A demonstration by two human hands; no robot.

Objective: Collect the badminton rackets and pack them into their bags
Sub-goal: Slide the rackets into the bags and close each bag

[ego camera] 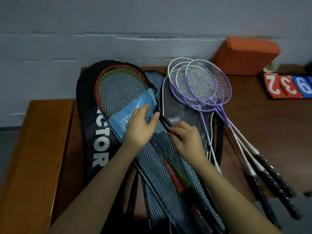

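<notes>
We identify a sports hall storage corner: flip score cards (287,86) at right, an orange foam block (244,55) upper right, rackets (207,85) on wooden benches (270,119).

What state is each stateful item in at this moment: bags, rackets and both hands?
Mesh bag: red racket inside, edge being closed.
Black bag: lying under mesh bag.
Clear bag: flat, empty.
Purple rackets: unpacked, stacked.
Left hand: presses mesh bag.
Right hand: pinches bag edge.

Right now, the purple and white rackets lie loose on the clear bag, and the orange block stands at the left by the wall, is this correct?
Not quite. The head view shows the orange block at the right by the wall, not the left. The purple and white rackets do lie loose on the clear bag.
</notes>
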